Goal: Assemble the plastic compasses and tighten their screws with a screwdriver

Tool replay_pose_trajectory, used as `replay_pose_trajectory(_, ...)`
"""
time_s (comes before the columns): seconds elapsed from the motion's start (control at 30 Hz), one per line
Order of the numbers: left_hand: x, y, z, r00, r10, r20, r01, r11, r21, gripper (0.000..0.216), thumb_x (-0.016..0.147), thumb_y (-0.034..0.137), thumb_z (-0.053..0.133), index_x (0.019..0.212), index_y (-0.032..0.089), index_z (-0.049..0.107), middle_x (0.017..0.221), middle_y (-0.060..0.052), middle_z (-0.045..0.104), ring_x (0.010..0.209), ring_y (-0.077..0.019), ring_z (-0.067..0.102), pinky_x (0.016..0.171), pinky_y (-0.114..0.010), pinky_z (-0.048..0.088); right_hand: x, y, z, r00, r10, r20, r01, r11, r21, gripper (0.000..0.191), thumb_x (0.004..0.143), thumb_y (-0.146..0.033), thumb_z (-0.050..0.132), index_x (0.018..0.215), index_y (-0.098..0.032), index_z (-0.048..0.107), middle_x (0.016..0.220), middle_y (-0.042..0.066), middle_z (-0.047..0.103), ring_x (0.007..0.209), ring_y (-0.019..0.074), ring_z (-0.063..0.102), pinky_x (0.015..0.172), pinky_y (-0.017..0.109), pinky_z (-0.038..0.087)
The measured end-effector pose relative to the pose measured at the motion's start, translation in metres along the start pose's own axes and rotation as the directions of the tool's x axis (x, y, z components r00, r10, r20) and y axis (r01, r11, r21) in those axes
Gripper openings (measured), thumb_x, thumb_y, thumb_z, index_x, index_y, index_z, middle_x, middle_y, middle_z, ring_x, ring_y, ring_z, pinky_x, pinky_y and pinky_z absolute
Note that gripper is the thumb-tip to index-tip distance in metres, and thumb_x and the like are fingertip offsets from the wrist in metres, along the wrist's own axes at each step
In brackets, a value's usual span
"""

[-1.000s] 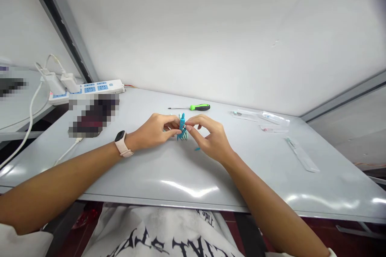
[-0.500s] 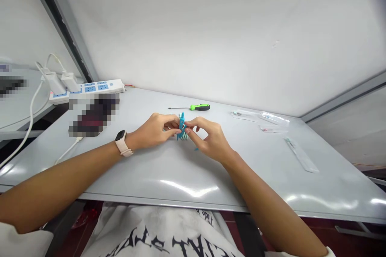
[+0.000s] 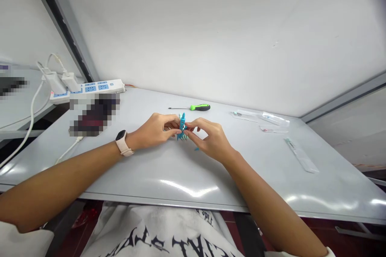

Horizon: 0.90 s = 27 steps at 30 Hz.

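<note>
A small blue plastic model (image 3: 182, 128) with comb-like teeth stands on the grey table (image 3: 157, 168), pinched from both sides. My left hand (image 3: 157, 130), with a pale watch at its wrist, grips it from the left with thumb and fingers closed. My right hand (image 3: 209, 138) pinches it from the right, fingers curled. A tiny blue piece (image 3: 196, 149) lies on the table just under my right hand.
A green-handled screwdriver (image 3: 193, 107) lies behind the hands. Clear plastic bags (image 3: 265, 120) and a long clear packet (image 3: 301, 156) lie to the right. A white power strip (image 3: 87, 87) with chargers sits at the back left, beside a blurred dark object (image 3: 93, 114).
My right hand has drawn slightly closer to the blue model and its fingers have curled tighter. The left hand has hardly moved.
</note>
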<state>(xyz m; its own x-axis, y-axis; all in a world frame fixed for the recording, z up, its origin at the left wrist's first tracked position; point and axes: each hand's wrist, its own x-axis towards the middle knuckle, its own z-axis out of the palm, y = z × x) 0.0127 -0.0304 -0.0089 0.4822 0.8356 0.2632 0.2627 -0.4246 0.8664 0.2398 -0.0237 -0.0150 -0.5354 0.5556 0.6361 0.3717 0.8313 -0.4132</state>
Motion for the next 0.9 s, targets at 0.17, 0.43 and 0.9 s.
replay_pose_trajectory(0.17, 0.0, -0.001, 0.0, 1.0, -0.02, -0.021, 0.019, 0.999, -0.033, 0.012, 0.09, 0.027, 0.068, 0.097, 0.018, 0.07, 0.093, -0.005, 0.078, 0.086, -0.0206, 0.075, 0.085, -0.036, 0.061, -0.002, 0.002, 0.002, 0.999, 0.027, 0.042, -0.027, 1.0, -0.015, 0.013, 0.096, -0.02, 0.065, 0.107, -0.023, 0.071, 0.09, 0.004, 0.076, 0.077, 0.018, 0.07, 0.072, 0.034, 0.058)
replay_pose_trajectory(0.43, 0.0, -0.002, -0.001, 1.0, -0.004, -0.011, 0.004, 1.0, -0.004, 0.013, 0.091, 0.029, 0.067, 0.098, 0.018, 0.071, 0.095, -0.005, 0.077, 0.086, -0.0203, 0.074, 0.085, -0.037, 0.06, 0.0, -0.002, 0.0, 0.993, 0.103, 0.053, -0.106, 0.993, 0.05, 0.013, 0.095, -0.022, 0.063, 0.105, -0.022, 0.072, 0.088, 0.004, 0.076, 0.075, 0.0177, 0.069, 0.066, 0.031, 0.057)
replay_pose_trajectory(0.9, 0.001, 0.0, 0.0, 1.0, -0.012, -0.018, 0.012, 1.0, -0.012, 0.01, 0.089, 0.025, 0.067, 0.096, 0.018, 0.069, 0.096, -0.005, 0.074, 0.086, -0.0174, 0.07, 0.083, -0.033, 0.057, 0.013, -0.008, -0.033, 0.708, 0.411, 0.574, -0.453, 0.888, -0.077, 0.019, 0.091, -0.034, 0.062, 0.079, -0.02, 0.068, 0.06, -0.003, 0.06, 0.055, 0.0121, 0.048, 0.057, 0.028, 0.038)
